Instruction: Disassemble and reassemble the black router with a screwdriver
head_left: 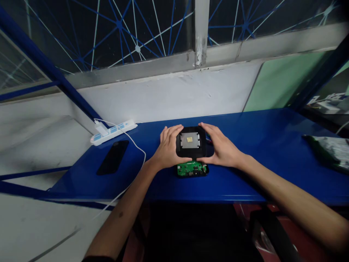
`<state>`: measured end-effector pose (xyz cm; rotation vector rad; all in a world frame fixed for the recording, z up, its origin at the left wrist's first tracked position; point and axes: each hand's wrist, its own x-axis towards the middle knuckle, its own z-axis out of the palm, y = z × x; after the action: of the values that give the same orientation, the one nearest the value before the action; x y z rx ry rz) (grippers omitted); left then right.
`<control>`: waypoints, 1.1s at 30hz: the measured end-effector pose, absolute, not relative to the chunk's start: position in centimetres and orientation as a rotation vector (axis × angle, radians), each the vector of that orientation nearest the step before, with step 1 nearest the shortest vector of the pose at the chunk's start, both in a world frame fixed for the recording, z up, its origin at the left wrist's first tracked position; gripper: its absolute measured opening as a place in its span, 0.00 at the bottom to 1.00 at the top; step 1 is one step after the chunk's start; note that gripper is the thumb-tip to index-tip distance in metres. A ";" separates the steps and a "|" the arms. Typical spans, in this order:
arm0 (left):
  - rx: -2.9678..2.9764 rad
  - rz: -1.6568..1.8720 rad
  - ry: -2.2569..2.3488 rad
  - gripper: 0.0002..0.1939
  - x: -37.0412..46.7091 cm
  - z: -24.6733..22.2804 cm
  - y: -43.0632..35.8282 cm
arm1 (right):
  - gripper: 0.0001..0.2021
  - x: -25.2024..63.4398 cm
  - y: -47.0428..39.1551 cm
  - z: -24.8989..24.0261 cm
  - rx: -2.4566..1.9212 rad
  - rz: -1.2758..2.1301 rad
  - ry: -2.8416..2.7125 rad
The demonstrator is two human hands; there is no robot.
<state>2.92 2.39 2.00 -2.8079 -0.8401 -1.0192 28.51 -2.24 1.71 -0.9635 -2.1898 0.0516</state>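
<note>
Between my two hands is a black cover [179, 152] with a silver metal plate [194, 144] and a small yellowish square on its face. My left hand [168, 147] grips its left side, thumb along the lower edge. On the right side my right hand [221, 148] holds it the same way. Just below the cover, a green circuit board [191, 167] shows in a black case on the blue table; its far part is hidden by the cover. A bit of coloured wire shows beside my right hand.
A dark phone [113, 157] lies at the left of the blue table [259, 145], near a white power strip [116, 131]. Its white cable [139, 147] runs past my left forearm. A silver and green bag [331, 149] lies at the far right.
</note>
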 end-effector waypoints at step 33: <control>-3.237 -1.704 -0.778 0.54 6.3 4.6 0.2 | 0.69 26.9 -3.0 1.4 -0.875 0.479 -2.123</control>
<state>6.32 0.22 4.59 -3.2368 -0.7780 -1.7037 26.86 -2.98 1.37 -0.8746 -2.1234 0.4789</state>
